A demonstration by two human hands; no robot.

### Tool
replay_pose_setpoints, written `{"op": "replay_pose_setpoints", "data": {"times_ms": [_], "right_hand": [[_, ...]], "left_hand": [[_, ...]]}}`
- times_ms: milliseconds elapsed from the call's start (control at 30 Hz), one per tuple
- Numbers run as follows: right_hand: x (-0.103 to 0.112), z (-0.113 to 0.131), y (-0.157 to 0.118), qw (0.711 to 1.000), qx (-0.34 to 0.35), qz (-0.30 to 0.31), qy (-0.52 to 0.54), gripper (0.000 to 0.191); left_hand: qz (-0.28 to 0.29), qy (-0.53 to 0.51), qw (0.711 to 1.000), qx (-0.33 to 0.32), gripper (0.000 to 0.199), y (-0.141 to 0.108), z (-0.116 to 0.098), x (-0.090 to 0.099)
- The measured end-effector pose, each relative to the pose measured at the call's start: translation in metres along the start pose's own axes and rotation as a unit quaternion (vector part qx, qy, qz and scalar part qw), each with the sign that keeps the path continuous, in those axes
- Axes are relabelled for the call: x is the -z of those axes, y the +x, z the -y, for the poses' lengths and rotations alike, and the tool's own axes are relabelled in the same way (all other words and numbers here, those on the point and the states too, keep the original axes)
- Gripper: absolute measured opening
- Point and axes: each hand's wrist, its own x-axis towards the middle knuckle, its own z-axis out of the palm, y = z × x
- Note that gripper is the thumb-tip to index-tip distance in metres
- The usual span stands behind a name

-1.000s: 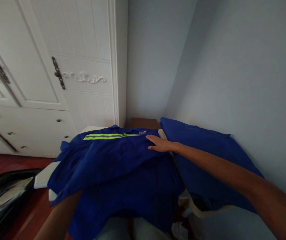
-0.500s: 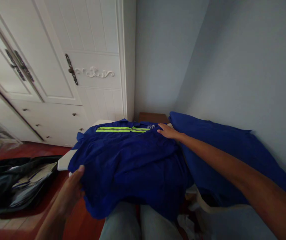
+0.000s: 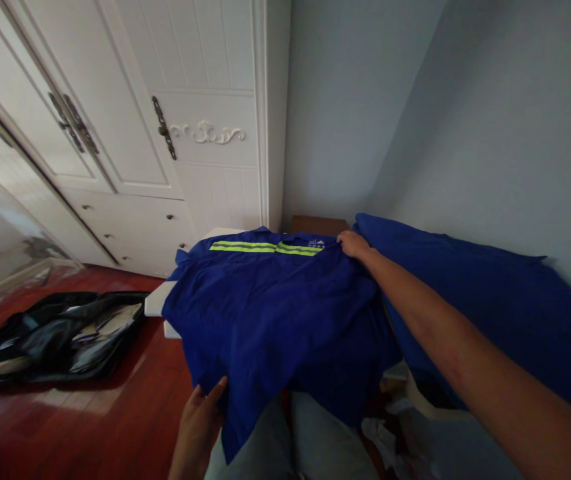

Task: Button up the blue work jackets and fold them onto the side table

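A dark blue work shirt (image 3: 265, 307) with yellow-green and grey reflective stripes lies over a white surface (image 3: 158, 300), its near part hanging over my knees. Small white printing shows by its collar. My right hand (image 3: 354, 245) is closed on the cloth beside that printing, at the far right. Low on the left, my left hand (image 3: 200, 420) holds the shirt's near edge between thumb and fingers; part of its grip is hidden by cloth. A pointed corner of fabric hangs below that hand.
A blue-covered piece (image 3: 465, 287) stands at the right against the grey wall. A white wardrobe (image 3: 215, 173) is ahead and left. On the red floor (image 3: 150, 400) lies an open black suitcase (image 3: 115, 353) with things in it. A brown box-like item (image 3: 318, 225) is behind the shirt.
My left hand has moved right and nearer to me, drawing the shirt's near corner along. My right hand's fingers have closed on the cloth near the collar. The view has turned slightly left.
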Motion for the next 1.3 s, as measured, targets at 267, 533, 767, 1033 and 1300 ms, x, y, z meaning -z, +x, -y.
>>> {"op": "replay_pose_setpoints", "data": {"times_ms": [267, 533, 767, 1033, 1300], "right_hand": [[-0.003, 0.068, -0.026, 0.991, 0.116, -0.053, 0.039, 0.042], [0.02, 0.1, -0.123, 0.982, 0.129, -0.031, 0.135, 0.031], [0.016, 0.097, -0.241, 0.707, -0.119, 0.453, 0.529, 0.056], [-0.012, 0.125, -0.259, 0.583, -0.315, 0.218, 0.716, 0.028], [0.018, 0.116, -0.246, 0.644, -0.337, 0.085, 0.682, 0.016]], "left_hand": [[0.025, 0.027, 0.999, -0.031, 0.055, 0.026, 0.059, 0.011], [0.021, -0.084, 0.995, 0.041, 0.056, 0.022, 0.063, 0.017], [0.081, -0.135, 0.982, 0.1, 0.045, 0.023, 0.068, 0.015], [0.075, -0.102, 0.986, 0.106, 0.046, -0.003, 0.065, 0.015], [0.133, -0.046, 0.989, 0.053, 0.051, -0.025, 0.075, 0.0]]}}
